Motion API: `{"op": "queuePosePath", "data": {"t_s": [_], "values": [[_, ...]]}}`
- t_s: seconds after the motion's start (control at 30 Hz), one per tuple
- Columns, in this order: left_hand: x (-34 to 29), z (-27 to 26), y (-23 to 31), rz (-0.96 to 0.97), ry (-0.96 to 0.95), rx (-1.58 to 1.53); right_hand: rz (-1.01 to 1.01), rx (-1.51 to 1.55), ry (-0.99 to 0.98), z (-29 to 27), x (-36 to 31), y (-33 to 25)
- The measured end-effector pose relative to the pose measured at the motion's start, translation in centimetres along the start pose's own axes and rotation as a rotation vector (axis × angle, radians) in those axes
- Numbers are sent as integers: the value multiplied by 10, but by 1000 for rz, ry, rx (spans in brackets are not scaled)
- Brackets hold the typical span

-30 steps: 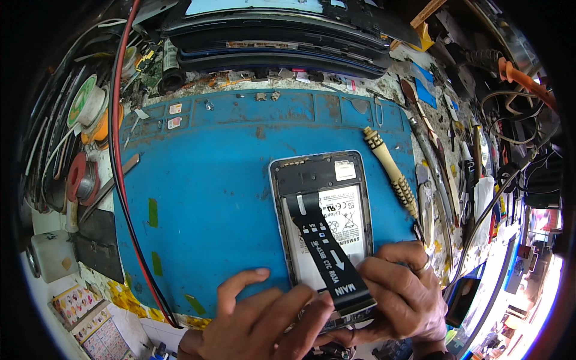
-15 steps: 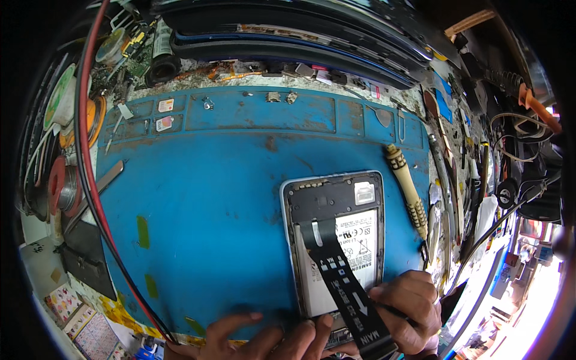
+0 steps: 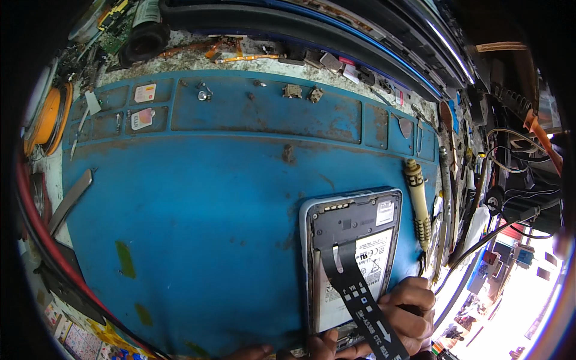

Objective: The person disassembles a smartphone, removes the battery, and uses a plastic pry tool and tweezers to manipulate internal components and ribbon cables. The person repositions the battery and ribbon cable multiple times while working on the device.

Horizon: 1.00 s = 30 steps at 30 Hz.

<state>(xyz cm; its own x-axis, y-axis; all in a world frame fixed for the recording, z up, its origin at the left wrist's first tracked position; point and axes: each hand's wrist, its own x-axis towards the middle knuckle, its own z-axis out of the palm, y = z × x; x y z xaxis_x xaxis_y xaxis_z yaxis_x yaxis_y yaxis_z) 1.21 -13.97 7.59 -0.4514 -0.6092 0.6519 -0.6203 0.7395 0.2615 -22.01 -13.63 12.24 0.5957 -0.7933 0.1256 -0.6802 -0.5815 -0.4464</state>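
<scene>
**Open phone, flex work at the bottom edge**

Phone [image 3: 351, 258] lies back-off on the blue mat [image 3: 198, 228], lower right of the tabletop, bottom end toward the person. Right hand [image 3: 408, 315] is curled over the phone's lower right corner, grip clenched; fingers hide what's inside, can't tell if it's pinching a tool. Left hand [image 3: 288, 349] barely shows at the frame's lower edge, fingertips touching the phone's bottom end; grip state can't be told.

Doing this well, my take:
- Keep the frame pinned flat with the left fingertips so it doesn't skate on the mat.
- Work low and shallow near the flex [image 3: 360, 294]; it's thin and will crease or tear if lifted sharply.
- Stay off the battery [image 3: 366, 267] face, soft pouch, no prying against it.

Materials/shapes:
- Flex: black, flat ribbon, runs diagonally from mid-phone down to the right hand, white markings on it.
- Battery: pale, flat, rectangular, labelled.
- Frame: light, rounded corners, dark shield plate at the top.
- Mat: matte, scuffed, brown-stained, shallow moulded trays along the far edge holding small parts.
- Screwdriver [image 3: 418, 204]: cream, knurled handle, lying just beside the phone's right edge.
</scene>
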Motion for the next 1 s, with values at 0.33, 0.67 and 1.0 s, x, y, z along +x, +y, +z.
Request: {"op": "queuePosePath", "data": {"t_s": [0.33,0.67,1.0], "values": [[-18,2,-7,140,-3,-9,39,-11,168,13,-2,-2],[-7,4,-25,190,-119,-126,128,-23,64,4,4,-11],[-8,7,-32,185,-135,-183,165,-16,-22,-2,2,-15]]}}
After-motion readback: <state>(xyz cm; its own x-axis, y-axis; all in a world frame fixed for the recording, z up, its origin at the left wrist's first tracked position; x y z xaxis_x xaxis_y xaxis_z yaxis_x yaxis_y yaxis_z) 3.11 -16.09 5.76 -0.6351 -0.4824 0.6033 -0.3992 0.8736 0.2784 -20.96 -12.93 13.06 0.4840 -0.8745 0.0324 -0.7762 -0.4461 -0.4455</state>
